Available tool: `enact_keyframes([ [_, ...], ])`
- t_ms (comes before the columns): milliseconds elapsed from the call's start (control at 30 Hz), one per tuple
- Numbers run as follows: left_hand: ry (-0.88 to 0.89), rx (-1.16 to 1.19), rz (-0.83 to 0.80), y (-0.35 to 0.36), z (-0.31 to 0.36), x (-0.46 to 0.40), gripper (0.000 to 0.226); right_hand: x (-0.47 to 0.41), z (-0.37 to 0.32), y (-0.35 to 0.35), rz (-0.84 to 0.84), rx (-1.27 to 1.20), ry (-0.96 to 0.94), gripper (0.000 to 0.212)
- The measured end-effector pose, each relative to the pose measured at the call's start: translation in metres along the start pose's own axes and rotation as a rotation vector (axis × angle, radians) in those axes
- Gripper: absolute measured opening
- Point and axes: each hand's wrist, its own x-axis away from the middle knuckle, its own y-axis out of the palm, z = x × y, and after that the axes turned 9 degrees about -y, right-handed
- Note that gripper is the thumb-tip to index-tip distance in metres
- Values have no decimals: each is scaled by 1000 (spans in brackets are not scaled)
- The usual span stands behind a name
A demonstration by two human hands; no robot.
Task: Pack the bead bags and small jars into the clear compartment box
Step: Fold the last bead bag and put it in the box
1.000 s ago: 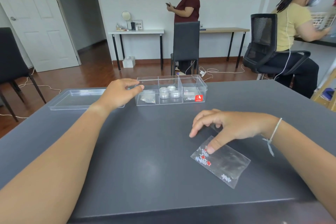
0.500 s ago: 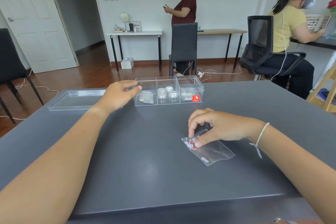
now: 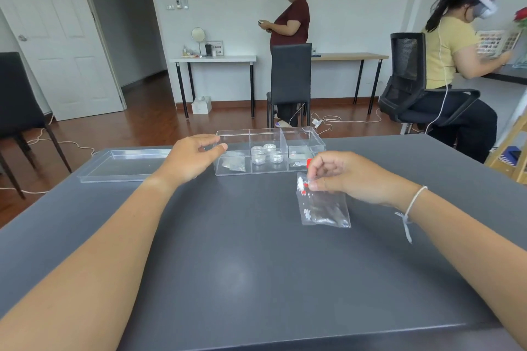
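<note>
A clear compartment box with three sections stands at the far middle of the dark grey table. Its left section holds a bead bag, the middle one holds several small jars, and the right one holds another bag. My left hand rests at the box's left end with fingers relaxed, thumb near its wall. My right hand pinches the top corner of a clear bag of red and white beads, which hangs above the table just in front of the box's right section.
The box's clear lid lies flat on the table to the left, behind my left wrist. Beyond the table, one person stands by a black chair and another sits at a desk on the right. A dark chair stands at far left.
My right hand has picked the bead bag up off the table and carried it forward and up toward the box. My left hand has stayed at the box's left end.
</note>
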Motion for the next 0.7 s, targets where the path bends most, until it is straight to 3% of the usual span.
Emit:
enact_keyframes([
  [400,9,5,-2,-2,-2,-7,41,-81,-8,-54,555,125,-65,13],
  [700,-5,35,-2,-4,-2,-7,41,-120,9,-44,547,264,31,15],
])
